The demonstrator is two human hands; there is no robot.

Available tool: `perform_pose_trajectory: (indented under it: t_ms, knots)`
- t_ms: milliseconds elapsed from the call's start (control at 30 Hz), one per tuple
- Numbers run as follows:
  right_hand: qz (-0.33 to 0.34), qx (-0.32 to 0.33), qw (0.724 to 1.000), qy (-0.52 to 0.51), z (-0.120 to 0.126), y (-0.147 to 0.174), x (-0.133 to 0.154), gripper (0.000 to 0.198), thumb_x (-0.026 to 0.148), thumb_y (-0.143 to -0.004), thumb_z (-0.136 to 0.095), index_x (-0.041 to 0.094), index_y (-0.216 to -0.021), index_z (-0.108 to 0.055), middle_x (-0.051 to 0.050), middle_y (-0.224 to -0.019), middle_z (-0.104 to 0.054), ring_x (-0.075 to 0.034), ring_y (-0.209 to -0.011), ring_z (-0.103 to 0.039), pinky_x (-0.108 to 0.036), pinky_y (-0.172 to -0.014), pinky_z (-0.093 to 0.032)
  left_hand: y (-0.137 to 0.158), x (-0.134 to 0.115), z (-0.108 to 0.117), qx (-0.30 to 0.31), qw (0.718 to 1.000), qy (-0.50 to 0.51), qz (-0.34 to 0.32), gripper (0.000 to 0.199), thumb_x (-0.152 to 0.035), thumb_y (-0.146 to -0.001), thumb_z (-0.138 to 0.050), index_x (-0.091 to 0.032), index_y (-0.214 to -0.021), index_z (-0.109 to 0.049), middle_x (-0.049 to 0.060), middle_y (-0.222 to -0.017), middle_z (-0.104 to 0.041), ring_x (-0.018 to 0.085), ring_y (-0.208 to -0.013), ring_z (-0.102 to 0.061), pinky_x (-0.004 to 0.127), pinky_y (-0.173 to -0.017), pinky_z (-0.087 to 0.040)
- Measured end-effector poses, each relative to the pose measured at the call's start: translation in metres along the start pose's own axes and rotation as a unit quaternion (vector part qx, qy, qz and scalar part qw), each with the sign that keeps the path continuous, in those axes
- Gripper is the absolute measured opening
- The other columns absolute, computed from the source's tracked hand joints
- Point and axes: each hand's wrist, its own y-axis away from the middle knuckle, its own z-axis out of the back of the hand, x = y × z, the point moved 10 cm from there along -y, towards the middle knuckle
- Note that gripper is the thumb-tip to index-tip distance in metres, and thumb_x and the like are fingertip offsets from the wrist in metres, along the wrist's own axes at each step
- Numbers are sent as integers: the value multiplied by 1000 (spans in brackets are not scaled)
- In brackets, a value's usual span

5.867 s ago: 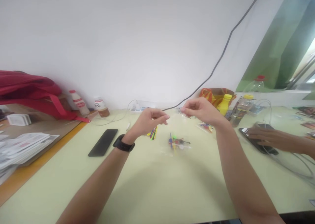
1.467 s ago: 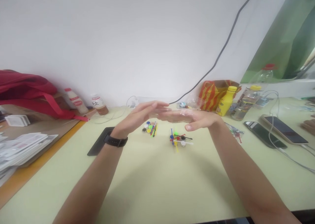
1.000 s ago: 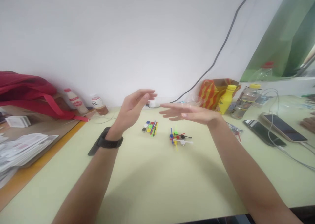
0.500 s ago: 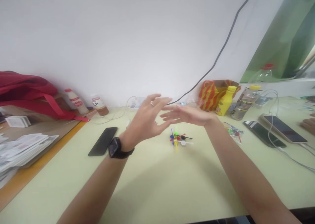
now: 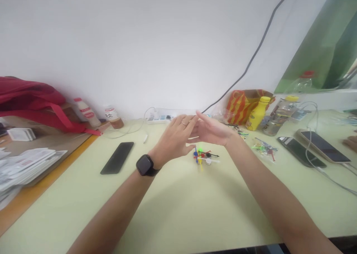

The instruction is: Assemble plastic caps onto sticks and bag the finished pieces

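Observation:
My left hand [image 5: 177, 137], with a ring and a black watch [image 5: 145, 165] on its wrist, is raised above the table with fingers stretched. Its fingertips overlap those of my right hand [image 5: 213, 132], which is tilted with its thumb up and fingers extended. Nothing shows in either hand, though the right fingers are partly hidden behind the left. Just below them, a small cluster of coloured plastic arrow spinners [image 5: 202, 156] lies on the pale table [image 5: 178, 209]; blue, red, green, yellow, black and white pieces show.
Left are a black phone [image 5: 117, 158], papers [image 5: 36, 163], a red bag [image 5: 30, 97] and two bottles. A power strip [image 5: 160, 118] lies by the wall. Right are a clear packet of coloured pieces [image 5: 264, 150], a yellow bottle [image 5: 258, 113], cabled phones [image 5: 325, 146] and part of another hand [image 5: 350, 141].
My hands have come closer together, the left shifting right and its fingers now overlapping the right's. My right hand has turned so its thumb points up. The spinners stay put.

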Motion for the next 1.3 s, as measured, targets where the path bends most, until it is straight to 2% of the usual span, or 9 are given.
perform_pose_trajectory:
  t_ms: [200,367,433,533,600,700,800,1000,1300]
  knots:
    - [10,-36,998,47,16,2,2,51,62,-99,-49,19,-113,-73,-11,-124,-72,-27,-124,-62,-46,-113,-44,5,22,-8,10,999,26,28,77,-35,-82,-72,-17,-148,-36,17,-132,-55,36,-119,-53,51,-101,-44]
    - [48,-116,982,140,38,10,16,42,55,-94,-62,20,-115,-74,-12,-123,-72,-27,-120,-65,-44,-107,-50,15,49,-18,43,994,61,74,85,-42,-82,-72,-18,-153,-32,16,-129,-58,36,-116,-56,51,-100,-44]
    - [110,-189,952,217,52,19,36,38,53,-93,-65,20,-109,-75,-11,-118,-74,-25,-113,-67,-42,-104,-51,20,63,-27,79,985,116,104,84,-49,-83,-72,-21,-153,-35,14,-129,-60,33,-110,-60,48,-97,-48]
    - [160,-277,876,361,74,36,58,33,51,-92,-65,20,-97,-75,-9,-108,-75,-21,-99,-68,-39,-94,-53,31,85,-41,138,951,229,158,87,-57,-80,-73,-25,-153,-37,12,-126,-62,28,-102,-63,41,-87,-53]
    - [115,-257,850,445,88,37,51,31,49,-90,-66,20,-93,-74,-8,-99,-75,-21,-90,-67,-35,-82,-54,36,94,-47,161,928,285,175,86,-57,-80,-74,-24,-152,-41,12,-125,-63,26,-101,-63,40,-87,-53]
    - [11,-186,839,512,113,32,19,23,40,-85,-72,20,-95,-75,-9,-94,-74,-21,-82,-67,-30,-67,-52,40,101,-53,183,900,347,188,80,-54,-81,-75,-26,-150,-44,12,-126,-63,24,-101,-63,39,-89,-52]
    - [-61,-172,826,533,138,25,-15,20,30,-81,-75,20,-98,-75,-9,-96,-74,-21,-77,-68,-29,-63,-51,43,102,-58,193,883,379,197,80,-51,-81,-77,-27,-150,-44,12,-126,-63,24,-102,-63,40,-91,-51]
    - [-93,-142,885,433,144,2,-63,22,30,-79,-75,18,-97,-77,-5,-82,-73,-17,-68,-64,-27,-63,-49,49,100,-68,223,851,420,223,79,-50,-83,-74,-27,-151,-42,12,-125,-63,25,-102,-64,38,-86,-52]
    - [-75,-170,921,341,164,17,-52,37,46,-74,-81,13,-90,-73,-4,-74,-69,-13,-66,-60,-26,-66,-51,51,95,-65,230,811,492,219,71,-45,-90,-66,-27,-153,-38,11,-124,-64,25,-105,-64,39,-90,-49]
